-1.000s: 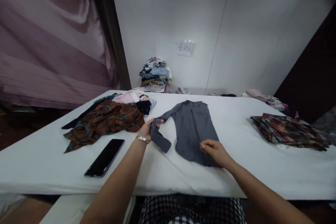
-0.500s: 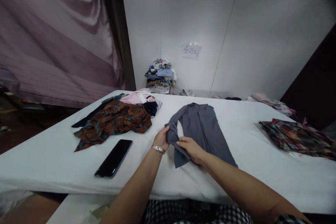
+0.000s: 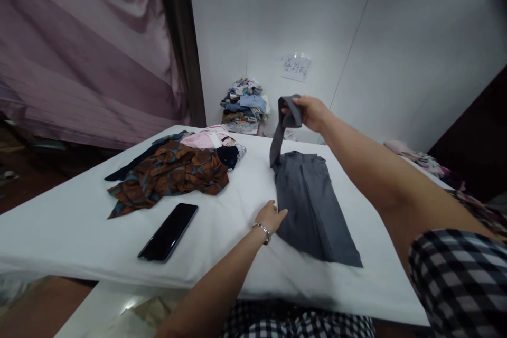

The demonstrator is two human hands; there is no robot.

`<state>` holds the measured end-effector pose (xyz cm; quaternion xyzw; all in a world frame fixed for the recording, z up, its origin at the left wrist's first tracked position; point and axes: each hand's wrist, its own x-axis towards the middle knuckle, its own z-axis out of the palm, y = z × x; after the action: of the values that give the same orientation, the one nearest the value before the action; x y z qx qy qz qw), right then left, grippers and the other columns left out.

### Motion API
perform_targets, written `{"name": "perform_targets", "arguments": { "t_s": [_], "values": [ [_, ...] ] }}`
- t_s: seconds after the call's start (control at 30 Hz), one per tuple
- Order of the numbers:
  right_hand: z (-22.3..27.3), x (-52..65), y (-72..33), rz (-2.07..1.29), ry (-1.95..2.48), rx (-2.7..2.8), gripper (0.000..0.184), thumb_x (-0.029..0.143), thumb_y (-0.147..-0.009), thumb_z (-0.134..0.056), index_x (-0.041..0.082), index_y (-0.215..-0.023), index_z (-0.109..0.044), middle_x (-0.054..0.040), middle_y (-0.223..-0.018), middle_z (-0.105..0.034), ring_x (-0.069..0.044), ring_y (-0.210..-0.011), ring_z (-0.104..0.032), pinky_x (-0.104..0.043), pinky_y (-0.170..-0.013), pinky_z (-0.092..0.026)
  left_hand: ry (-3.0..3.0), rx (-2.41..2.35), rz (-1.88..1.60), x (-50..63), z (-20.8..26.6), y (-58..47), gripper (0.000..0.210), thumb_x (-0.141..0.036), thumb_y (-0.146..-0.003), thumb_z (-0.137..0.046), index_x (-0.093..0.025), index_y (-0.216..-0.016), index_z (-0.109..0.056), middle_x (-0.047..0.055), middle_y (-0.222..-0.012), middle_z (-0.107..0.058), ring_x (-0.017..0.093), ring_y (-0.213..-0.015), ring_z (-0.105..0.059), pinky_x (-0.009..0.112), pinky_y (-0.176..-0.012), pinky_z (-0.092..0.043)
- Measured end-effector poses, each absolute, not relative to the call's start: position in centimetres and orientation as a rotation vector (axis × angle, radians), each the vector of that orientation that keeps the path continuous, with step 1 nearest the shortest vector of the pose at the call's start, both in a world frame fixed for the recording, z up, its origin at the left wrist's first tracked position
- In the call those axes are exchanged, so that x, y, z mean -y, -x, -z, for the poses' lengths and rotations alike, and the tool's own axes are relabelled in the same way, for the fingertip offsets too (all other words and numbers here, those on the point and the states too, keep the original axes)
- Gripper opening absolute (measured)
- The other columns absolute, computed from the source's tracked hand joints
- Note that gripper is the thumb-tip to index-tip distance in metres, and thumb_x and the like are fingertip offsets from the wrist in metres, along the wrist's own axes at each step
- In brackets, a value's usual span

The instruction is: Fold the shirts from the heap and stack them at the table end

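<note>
A grey shirt [image 3: 312, 206] lies on the white-covered table, its body folded into a long narrow shape. Up at the far end, my right hand [image 3: 312, 112] grips the shirt's sleeve and holds it raised above the table. The lifted sleeve bends over at the fingers and hangs down to the shirt's top left corner. My left hand [image 3: 271, 216], wearing a silver bracelet, is low beside the shirt's left edge, with thumb and fingers apart and nothing held.
To the left lie a brown patterned garment [image 3: 170, 171], a pink garment [image 3: 206, 137] and a black phone [image 3: 169, 232]. A stack of folded clothes [image 3: 244, 105] stands by the wall. A plaid garment [image 3: 479, 208] is at the right, partly behind my right arm.
My right hand has carried the sleeve up and away toward the far end of the shirt. My left hand has let go of the sleeve and moved lower and right.
</note>
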<state>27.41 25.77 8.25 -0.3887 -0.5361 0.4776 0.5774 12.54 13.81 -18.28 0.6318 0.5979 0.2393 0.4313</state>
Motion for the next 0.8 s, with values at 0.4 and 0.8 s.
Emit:
{"name": "perform_targets", "arguments": {
  "t_s": [0.4, 0.8],
  "values": [
    [-10.3, -28.6, -32.3, -1.000, 0.970, 1.239, 0.011, 0.016, -0.073, -0.052, 0.020, -0.083, -0.050, -0.0041, -0.084, -0.064, -0.020, -0.076, -0.065, -0.037, -0.068, -0.056, -1.805, -1.503, -0.426, -9.6, 17.4, -12.7, 0.035, -0.027, -0.074, -0.059, -0.021, -0.108, -0.060, 0.006, -0.091, -0.070, 0.021, -0.088, -0.063, 0.028, -0.071, -0.043],
    [-10.7, -29.2, -33.4, -0.988, 0.977, 1.312, 0.007, 0.016, -0.076, -0.052, 0.020, -0.080, -0.048, -0.0031, -0.083, -0.062, -0.020, -0.076, -0.066, -0.039, -0.072, -0.055, -1.813, -1.757, -0.459, -19.4, 16.4, -14.3, 0.051, -0.052, -0.077, -0.055, -0.015, -0.112, -0.056, 0.019, -0.111, -0.065, 0.030, -0.105, -0.061, 0.036, -0.083, -0.043]
  ]
}}
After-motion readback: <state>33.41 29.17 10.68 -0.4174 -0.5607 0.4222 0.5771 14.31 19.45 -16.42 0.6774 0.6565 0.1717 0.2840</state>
